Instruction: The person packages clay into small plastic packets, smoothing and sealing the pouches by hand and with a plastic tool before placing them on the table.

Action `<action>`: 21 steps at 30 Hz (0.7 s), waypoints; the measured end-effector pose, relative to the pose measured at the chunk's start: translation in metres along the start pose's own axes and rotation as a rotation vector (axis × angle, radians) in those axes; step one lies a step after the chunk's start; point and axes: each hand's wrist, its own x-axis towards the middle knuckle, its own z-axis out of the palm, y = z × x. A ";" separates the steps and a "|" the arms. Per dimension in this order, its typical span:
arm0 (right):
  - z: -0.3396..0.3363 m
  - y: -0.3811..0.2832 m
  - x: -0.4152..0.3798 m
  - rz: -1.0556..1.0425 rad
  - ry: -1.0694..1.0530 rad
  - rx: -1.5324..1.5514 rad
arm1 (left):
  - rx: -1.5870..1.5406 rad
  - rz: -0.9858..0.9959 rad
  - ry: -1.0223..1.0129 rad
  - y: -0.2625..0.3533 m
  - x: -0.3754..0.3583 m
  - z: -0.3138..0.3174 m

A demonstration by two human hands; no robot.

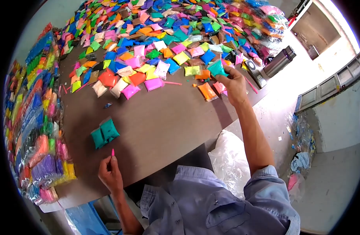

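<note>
My left hand [110, 175] is closed at the table's near edge, with a small pink stick [113, 152] pointing up from its fingertips. Just beyond the stick lie two teal packets [105, 133], side by side and touching. At the right, my right hand [234, 85] pinches another teal packet [216, 68] by its edge. Under and beside that hand are an orange packet [207, 91], a smaller orange packet [203, 74] and a yellow packet [193, 70]. A tiny blue item [108, 105], too small to name, lies farther left on the brown table [160, 117].
A wide heap of colourful packets [148, 43] covers the far side. Bulging clear bags of packets [46, 168] are stacked along the left edge. A steel flask [280, 62] and a dark flat device [255, 73] sit at the right. A white plastic bag [229, 160] stands below the table.
</note>
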 end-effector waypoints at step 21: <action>0.046 -0.019 -0.131 0.329 -0.208 0.420 | 0.149 0.088 0.020 0.005 -0.005 0.007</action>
